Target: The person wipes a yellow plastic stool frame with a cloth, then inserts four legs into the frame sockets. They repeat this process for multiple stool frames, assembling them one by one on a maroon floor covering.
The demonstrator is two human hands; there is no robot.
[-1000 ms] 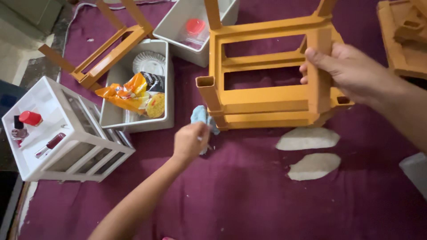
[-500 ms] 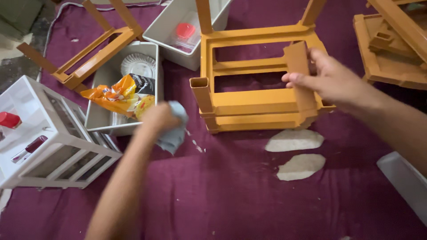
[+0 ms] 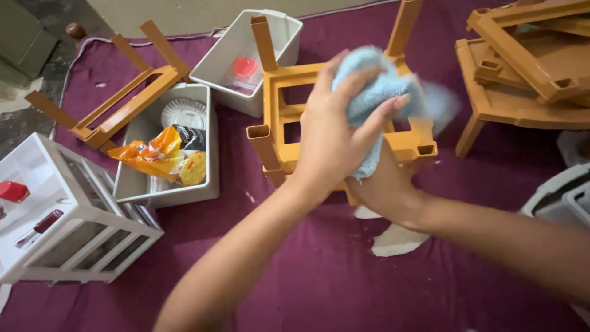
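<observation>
1. The light blue cloth (image 3: 381,92) is fluffy and bunched up. It is pressed against the top of the orange plastic frame (image 3: 344,123), near the middle of the view.
2. The left hand (image 3: 335,138) is closed around the cloth, with the fingers curled over it.
3. The right hand (image 3: 384,184) sits under the left one, low against the near edge of the frame. It is mostly hidden, so I cannot tell if it is open or closed.
4. The frame stands on a purple sheet (image 3: 319,276) with its legs pointing up.
5. Just left of the frame is a gray bin (image 3: 212,178) with snack packets (image 3: 153,154) and a clear lid inside.
6. Behind it is a second gray bin (image 3: 270,43) holding a jar with a red lid (image 3: 244,66).
7. A white rack (image 3: 74,215) lies at the far left.
8. More orange frame parts (image 3: 528,74) sit at the top right, and one more (image 3: 117,104) at the top left.
</observation>
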